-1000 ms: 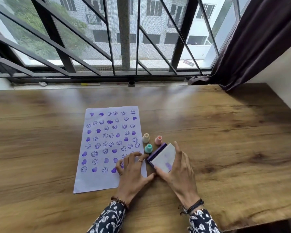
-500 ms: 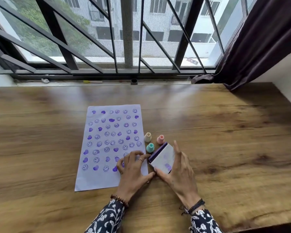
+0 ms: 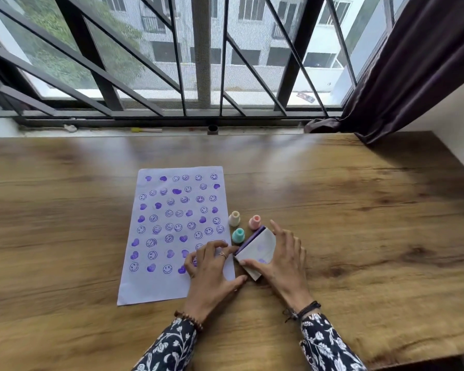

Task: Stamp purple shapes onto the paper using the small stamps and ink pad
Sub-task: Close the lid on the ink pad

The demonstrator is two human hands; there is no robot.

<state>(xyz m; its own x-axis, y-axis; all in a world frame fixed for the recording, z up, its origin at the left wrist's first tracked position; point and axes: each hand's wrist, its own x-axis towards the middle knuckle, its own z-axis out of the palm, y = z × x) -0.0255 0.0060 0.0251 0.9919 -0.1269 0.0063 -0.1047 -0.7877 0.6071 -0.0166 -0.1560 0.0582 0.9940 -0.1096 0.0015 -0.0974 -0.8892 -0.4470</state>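
Note:
A white paper [image 3: 172,285] covered with several rows of purple hearts and smiley faces lies on the wooden table [image 3: 359,236]. Three small stamps stand upright beside its right edge: cream [image 3: 234,218], pink [image 3: 254,222] and teal [image 3: 238,235]. The ink pad [image 3: 257,249] sits just right of them, its white lid tilted over a purple base. My right hand [image 3: 284,261] grips the ink pad's lid from the right and front. My left hand [image 3: 212,269] rests on the paper's lower right corner, fingertips touching the ink pad's left edge.
A barred window runs along the table's far edge, with a small dark cap [image 3: 212,129] and a yellow-tipped stick [image 3: 145,129] on the sill. A dark curtain [image 3: 402,76] hangs at the far right beside a white wall.
Both hands stay on the ink pad and paper; the lid has hardly moved. The camera view shifted slightly.

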